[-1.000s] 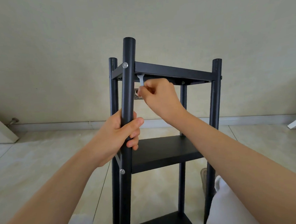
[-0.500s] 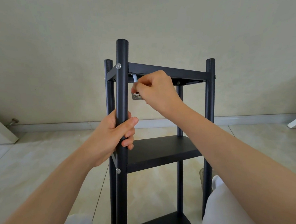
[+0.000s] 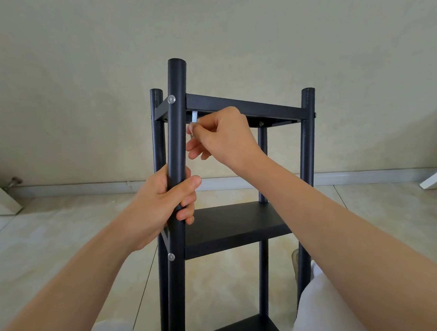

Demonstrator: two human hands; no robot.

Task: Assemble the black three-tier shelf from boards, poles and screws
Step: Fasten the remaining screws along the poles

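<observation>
Our left hand (image 3: 161, 206) wraps its fingers around the near pole (image 3: 177, 147), steadying the shelf (image 3: 241, 227) upright on the floor. Our right hand (image 3: 223, 137) pinches a small metal key (image 3: 194, 116) that stands upright just under the top board (image 3: 244, 105), so the screw lies straight above those fingers, beside the pole.

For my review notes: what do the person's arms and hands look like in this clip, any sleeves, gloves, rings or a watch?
Both forearms are bare up to the frame edge, with no sleeves showing. The left hand and the right hand wear no gloves, and no ring, watch or bracelet shows on either hand or wrist. The fingernails look short and unpainted. The only clothing in view is white fabric over the knees at the bottom.
</observation>
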